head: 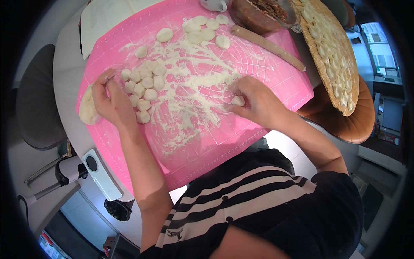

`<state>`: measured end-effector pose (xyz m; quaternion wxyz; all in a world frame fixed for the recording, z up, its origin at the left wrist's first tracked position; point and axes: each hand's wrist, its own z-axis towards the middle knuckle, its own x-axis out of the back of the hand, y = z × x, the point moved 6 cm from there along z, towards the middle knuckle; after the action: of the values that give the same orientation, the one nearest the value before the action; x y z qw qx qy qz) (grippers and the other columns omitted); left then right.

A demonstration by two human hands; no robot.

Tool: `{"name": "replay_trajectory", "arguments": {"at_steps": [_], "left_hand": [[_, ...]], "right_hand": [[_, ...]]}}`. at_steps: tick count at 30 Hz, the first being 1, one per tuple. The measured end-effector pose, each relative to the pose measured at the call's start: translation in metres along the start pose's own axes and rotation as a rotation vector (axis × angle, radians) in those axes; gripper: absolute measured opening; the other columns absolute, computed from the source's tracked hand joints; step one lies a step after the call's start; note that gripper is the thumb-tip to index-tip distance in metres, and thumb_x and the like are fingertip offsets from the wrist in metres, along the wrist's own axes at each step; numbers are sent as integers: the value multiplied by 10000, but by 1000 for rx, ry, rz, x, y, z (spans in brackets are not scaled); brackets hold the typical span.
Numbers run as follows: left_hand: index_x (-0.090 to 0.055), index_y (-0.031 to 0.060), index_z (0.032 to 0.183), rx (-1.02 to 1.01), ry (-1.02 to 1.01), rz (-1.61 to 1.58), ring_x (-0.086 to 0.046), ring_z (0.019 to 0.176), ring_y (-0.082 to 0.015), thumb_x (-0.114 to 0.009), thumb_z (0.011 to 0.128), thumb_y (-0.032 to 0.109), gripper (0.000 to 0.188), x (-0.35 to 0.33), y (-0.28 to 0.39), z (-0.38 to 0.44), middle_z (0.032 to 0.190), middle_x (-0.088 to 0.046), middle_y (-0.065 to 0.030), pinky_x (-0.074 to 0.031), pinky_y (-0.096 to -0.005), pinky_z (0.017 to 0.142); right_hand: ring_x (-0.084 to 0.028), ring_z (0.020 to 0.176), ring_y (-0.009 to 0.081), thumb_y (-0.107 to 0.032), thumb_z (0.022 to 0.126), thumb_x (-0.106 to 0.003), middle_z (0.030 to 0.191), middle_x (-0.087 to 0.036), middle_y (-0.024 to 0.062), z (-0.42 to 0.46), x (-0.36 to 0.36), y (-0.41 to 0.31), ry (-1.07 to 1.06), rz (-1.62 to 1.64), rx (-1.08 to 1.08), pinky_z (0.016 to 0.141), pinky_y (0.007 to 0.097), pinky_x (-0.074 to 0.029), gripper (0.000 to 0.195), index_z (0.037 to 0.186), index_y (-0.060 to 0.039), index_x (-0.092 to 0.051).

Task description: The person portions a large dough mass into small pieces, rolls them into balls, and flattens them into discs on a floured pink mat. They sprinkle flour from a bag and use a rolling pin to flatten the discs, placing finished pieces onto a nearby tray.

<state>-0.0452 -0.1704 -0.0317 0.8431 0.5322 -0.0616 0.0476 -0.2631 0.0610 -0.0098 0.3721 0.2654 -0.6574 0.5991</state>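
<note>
My left hand [111,98] is raised with bent fingers between a large lump of dough [87,106] and a cluster of small dough pieces [147,82]; whether it holds anything is hidden. My right hand [255,100] curves around one small dough piece [237,101], its thumb and fingers apart on either side. Dry flour [197,81] is strewn over the pink pastry mat [194,168]. Flattened dough rounds [194,37] lie overlapping at the mat's far side, with a single round [165,34] to their left.
A wooden rolling pin [268,47] lies aslant at the far right, below a glass bowl of filling [252,19]. Beyond the mat's right edge, a woven tray [352,64] bears rows of dumplings. A white cup [215,4] stands at the far edge. A phone [102,174] is at the lower left.
</note>
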Motion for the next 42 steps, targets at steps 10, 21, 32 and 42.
{"name": "replay_trajectory", "arguments": {"at_steps": [10,21,32,42], "left_hand": [[-647,-11,984,47,17,-13,-604,989,-164,-491,892,6,182,0,-3,-1,1006,-666,-76,-456,-299,923],[-655,-9,992,-13,-23,-30,-595,969,-155,-496,888,-2,191,1,-3,-2,1009,-643,-72,-496,-291,858],[-650,-15,955,-93,6,-71,-575,881,-142,-489,870,-33,183,4,9,-3,971,-639,-65,-469,-272,794],[-656,-5,947,-96,38,-71,-578,822,-136,-487,883,-37,184,7,10,1,945,-637,-64,-485,-274,715]], "right_hand": [[-235,1399,485,-524,889,-572,1503,-295,279,43,-27,10,205,-491,29,1119,645,-151,680,1410,-101,-465],[-493,1129,368,-297,869,-650,1273,-513,181,28,3,44,418,29,-77,982,519,-367,377,1157,-57,-605],[-594,775,302,-113,814,-709,796,-592,132,4,-17,-5,21,190,-186,711,364,-476,200,921,-18,-568],[-592,936,340,-42,790,-669,1033,-601,152,122,-38,-58,277,-79,487,790,422,-493,239,1025,-33,-625]]}}
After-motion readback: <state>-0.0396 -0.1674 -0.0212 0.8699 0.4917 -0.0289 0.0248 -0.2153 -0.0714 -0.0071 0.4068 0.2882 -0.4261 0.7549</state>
